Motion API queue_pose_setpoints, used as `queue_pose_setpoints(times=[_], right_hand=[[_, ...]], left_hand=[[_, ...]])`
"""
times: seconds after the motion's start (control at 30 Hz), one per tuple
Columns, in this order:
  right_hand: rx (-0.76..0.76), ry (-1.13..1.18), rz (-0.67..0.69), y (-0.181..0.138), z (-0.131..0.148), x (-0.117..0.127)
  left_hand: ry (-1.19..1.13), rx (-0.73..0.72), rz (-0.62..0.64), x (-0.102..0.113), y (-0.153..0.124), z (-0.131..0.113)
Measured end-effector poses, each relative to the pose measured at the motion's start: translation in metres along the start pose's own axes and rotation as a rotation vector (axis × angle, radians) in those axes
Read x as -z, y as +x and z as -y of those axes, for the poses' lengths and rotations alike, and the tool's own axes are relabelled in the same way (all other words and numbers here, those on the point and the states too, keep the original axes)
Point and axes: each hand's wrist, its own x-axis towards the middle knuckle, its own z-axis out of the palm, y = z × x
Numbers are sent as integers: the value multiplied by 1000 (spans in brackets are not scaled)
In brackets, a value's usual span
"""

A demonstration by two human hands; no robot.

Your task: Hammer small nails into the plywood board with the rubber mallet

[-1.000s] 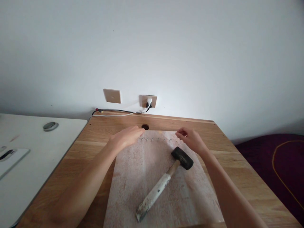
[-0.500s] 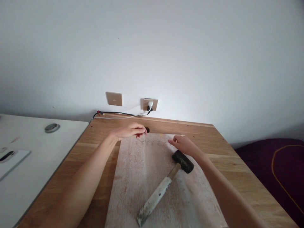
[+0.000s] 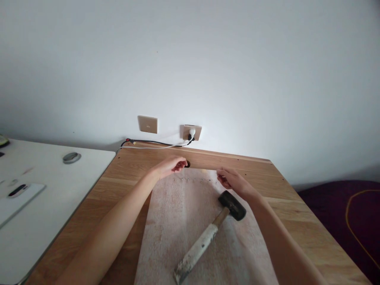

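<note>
A pale, whitewashed rectangular wooden board (image 3: 184, 225) lies on the light oak table (image 3: 297, 213), running from the near edge up toward twelve o'clock. Nothing here acts as a container; the board only bears what lies on it. On it rests one mallet with a black rubber head and a paint-smeared wooden handle (image 3: 212, 237), its head toward one o'clock and its handle end toward seven o'clock. Along the board's far edge stands a short row of small metal nails (image 3: 192, 180), too small to count with certainty.

Two hands are in view. The left hand (image 3: 170, 165) is at about eleven o'clock of the board, at its far left corner, fingers curled in with thumb and fingertips drawn together; whether they pinch anything I cannot tell. The right hand (image 3: 233, 180) is at about one o'clock, just beyond the mallet's head, fingers bent loosely and close to the board's far edge; whether it grips anything cannot be told.

Just past the left fingertips is one round dark cable hole (image 3: 187, 163) in the table. On the white wall are two beige plates: one blank switch plate (image 3: 147, 124) and one socket with a white plug (image 3: 192, 132). At nine o'clock stands a white desk (image 3: 44, 198).
</note>
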Motion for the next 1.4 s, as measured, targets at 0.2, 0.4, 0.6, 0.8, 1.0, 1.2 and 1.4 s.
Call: queue_pose_setpoints(times=[0.2,0.4,0.6,0.8,1.0,1.2,1.4], right_hand=[[44,355,-48,-11,22,-5],[4,14,-87,-1,21,-15],[-18,-661,-112,-8,27,-27],[-65,-990,27,-3,41,-37],[-9,-1087,46,-6,46,-34],[58,-1019,50,-16,49,-37],[77,-623,-43,-6,38,-30]], left_hand=[[811,-114,135,3,-16,-11],[1215,-32,136,-5,-23,-12],[1300,-137,117,-16,-29,-15],[1050,-286,93,-18,-31,-25],[-154,-125,57,-12,-18,-26],[-628,-165,-79,-17,-11,-30],[-396,-102,-110,-11,-7,-22]])
